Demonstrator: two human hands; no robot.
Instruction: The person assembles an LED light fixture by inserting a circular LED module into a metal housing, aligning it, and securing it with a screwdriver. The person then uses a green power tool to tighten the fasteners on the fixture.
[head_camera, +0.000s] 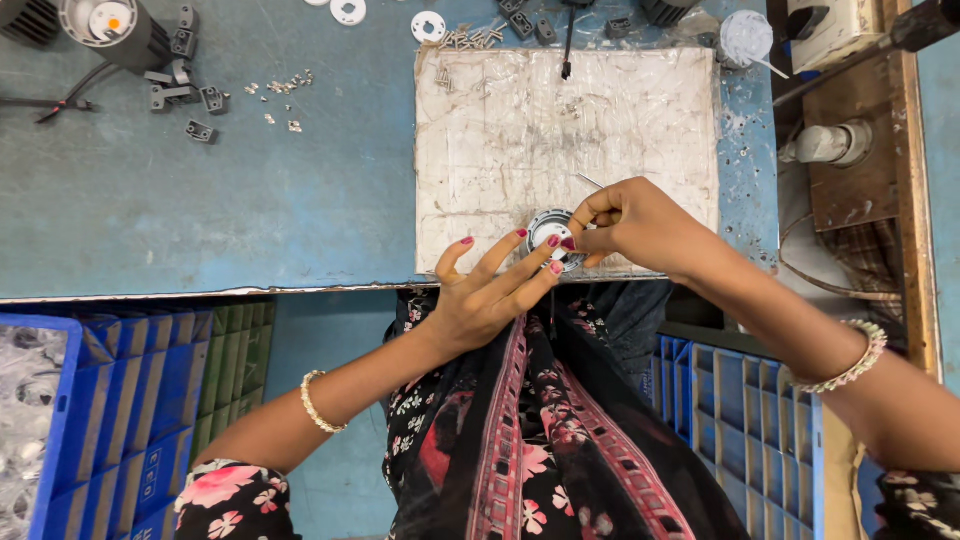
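- Head view, work area: we see a small round housing (550, 232), grey-rimmed with a white centre, at the near edge of a scuffed white pad (520, 130) that lies on the blue worktop (200, 200). We judge that the pad serves as a sacrificial surface that spares the worktop.
- Head view, left hand: the left hand (490, 290) reaches up from below with its fingers spread and nearly straight. The fingertips (552, 243) rest on the rim of the round housing. It does not wrap the part; we judge that it pins it flat against turning or sliding.
- Head view, right hand: the right hand (630, 222) is curled narrow, thumb and forefinger pinched together just above the housing. A thin wire-like piece (590, 181) juts up beside the knuckles; we cannot tell whether the pinch holds it or some smaller item.
- Head view, stock: loose screws (470, 38) and white discs (428, 26) lie at the far edge of the pad, small dark brackets (190, 95) and a lamp body (110, 25) at far left. All sit within arm's reach but well apart from the housing.
- Head view, storage: blue crates (130, 400) stand below the worktop edge on both sides of the person's lap.
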